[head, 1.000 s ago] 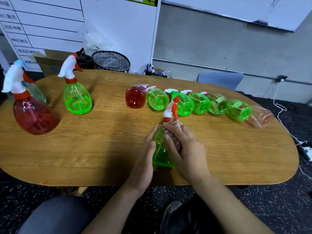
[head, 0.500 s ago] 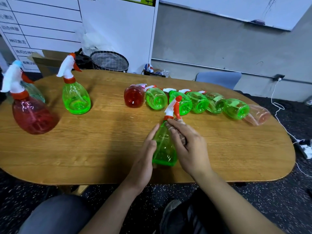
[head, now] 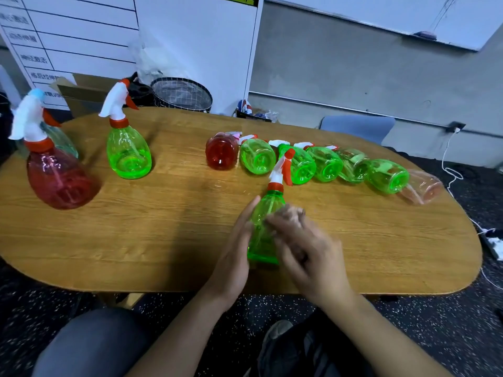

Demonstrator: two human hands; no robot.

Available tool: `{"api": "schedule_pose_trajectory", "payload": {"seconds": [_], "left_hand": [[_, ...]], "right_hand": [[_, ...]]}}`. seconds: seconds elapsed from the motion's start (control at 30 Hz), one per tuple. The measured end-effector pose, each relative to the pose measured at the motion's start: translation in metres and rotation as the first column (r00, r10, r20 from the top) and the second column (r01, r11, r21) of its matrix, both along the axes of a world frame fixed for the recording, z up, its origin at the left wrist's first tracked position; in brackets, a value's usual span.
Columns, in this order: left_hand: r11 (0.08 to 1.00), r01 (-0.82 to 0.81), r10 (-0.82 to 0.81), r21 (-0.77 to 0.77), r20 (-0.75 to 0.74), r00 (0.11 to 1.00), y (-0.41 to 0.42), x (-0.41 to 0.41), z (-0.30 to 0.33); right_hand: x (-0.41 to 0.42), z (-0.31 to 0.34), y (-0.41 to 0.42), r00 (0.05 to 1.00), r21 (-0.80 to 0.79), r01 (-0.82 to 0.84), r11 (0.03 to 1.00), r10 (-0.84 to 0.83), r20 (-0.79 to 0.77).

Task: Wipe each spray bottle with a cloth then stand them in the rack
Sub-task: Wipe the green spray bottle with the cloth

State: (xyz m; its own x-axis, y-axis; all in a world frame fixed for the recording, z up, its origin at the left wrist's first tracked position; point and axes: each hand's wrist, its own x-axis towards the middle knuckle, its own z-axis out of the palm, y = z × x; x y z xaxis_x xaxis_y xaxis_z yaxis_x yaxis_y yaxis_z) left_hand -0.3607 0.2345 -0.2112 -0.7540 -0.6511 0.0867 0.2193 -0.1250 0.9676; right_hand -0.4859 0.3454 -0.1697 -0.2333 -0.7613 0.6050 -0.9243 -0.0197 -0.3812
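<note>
**Green bottle upright between both hands, near table edge**

We note a green spray bottle (head: pixel 265 229) standing upright on the wooden table (head: pixel 163 240), close to the near edge, its white-and-red trigger head pointing away from us. The left hand (head: pixel 235 254) lies flat against the bottle's left side, fingers straight and together, bracing rather than wrapping it. The right hand (head: pixel 307 248) sits against the bottle's right side; its fingers (head: pixel 285 216) are smeared with motion blur, so we cannot tell how far they curl or whether a cloth is under them (something pale shows at the fingertips, too blurred to name).

Behind the held bottle, a row of bottles lies on its side across the middle of the table, bases toward us: a red bottle (head: pixel 221 155) at the left end, then five green ones touching or nearly touching, starting with a green lying bottle (head: pixel 257 157), and a pale pink bottle (head: pixel 423 190) at the right end.

At the left of the table three bottles stand upright: a green standing bottle (head: pixel 128 151), a large red standing bottle (head: pixel 60 178) nearest the edge, and a bluish bottle (head: pixel 62 142) partly hidden just behind it.

Beyond the table we see a wire basket (head: pixel 182 95), a cardboard box (head: pixel 81 93), a blue chair back (head: pixel 356 129) and a white cable (head: pixel 451 164) trailing down the wall to the floor.
</note>
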Motion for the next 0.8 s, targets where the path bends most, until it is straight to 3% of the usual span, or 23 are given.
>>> {"api": "schedule_pose_trajectory", "payload": {"seconds": [0.1,0.17,0.27,0.37,0.47,0.53,0.6,0.67,0.73,0.8], "left_hand": [[1.000,0.012,-0.012,-0.001,-0.017,1.000,0.000,-0.001,-0.004],[1.000,0.003,-0.003,-0.013,-0.020,1.000,-0.001,-0.001,-0.004],[0.999,-0.001,0.003,0.041,-0.039,0.999,-0.003,0.000,-0.005],[0.997,-0.011,0.014,0.076,-0.033,0.999,-0.004,0.000,-0.005],[0.996,-0.028,0.031,0.086,-0.041,0.999,-0.003,-0.001,0.001],[0.996,-0.024,0.030,0.091,-0.060,0.998,-0.002,0.000,0.005],[0.996,-0.048,0.052,0.072,-0.065,0.997,0.000,0.001,0.007],[0.995,-0.076,0.079,0.061,-0.047,0.996,0.001,0.002,0.009],[0.995,-0.075,0.079,0.070,-0.047,0.996,0.001,0.002,0.007],[0.995,-0.052,0.057,0.091,-0.049,0.997,-0.001,0.001,0.006]], "right_hand": [[-0.013,0.011,-0.028,0.964,0.003,0.167,0.986,-0.164,0.210],[-0.012,0.008,-0.038,0.944,0.019,0.196,0.980,-0.194,0.266],[0.005,-0.003,-0.031,0.976,0.030,0.148,0.989,-0.150,0.159],[0.011,-0.014,-0.010,1.000,-0.006,0.007,1.000,-0.007,0.022],[0.010,-0.020,0.007,0.976,0.028,-0.126,0.992,0.129,-0.174],[0.012,-0.022,0.013,0.958,0.057,-0.168,0.984,0.177,-0.226],[0.013,-0.021,0.017,0.983,0.012,-0.158,0.987,0.159,-0.093],[0.013,-0.017,0.017,0.983,-0.076,-0.045,0.996,0.057,0.173],[0.014,-0.012,0.010,0.883,-0.127,0.117,0.985,-0.045,0.468],[0.014,-0.014,-0.001,0.675,-0.128,0.215,0.968,-0.053,0.736]]}}
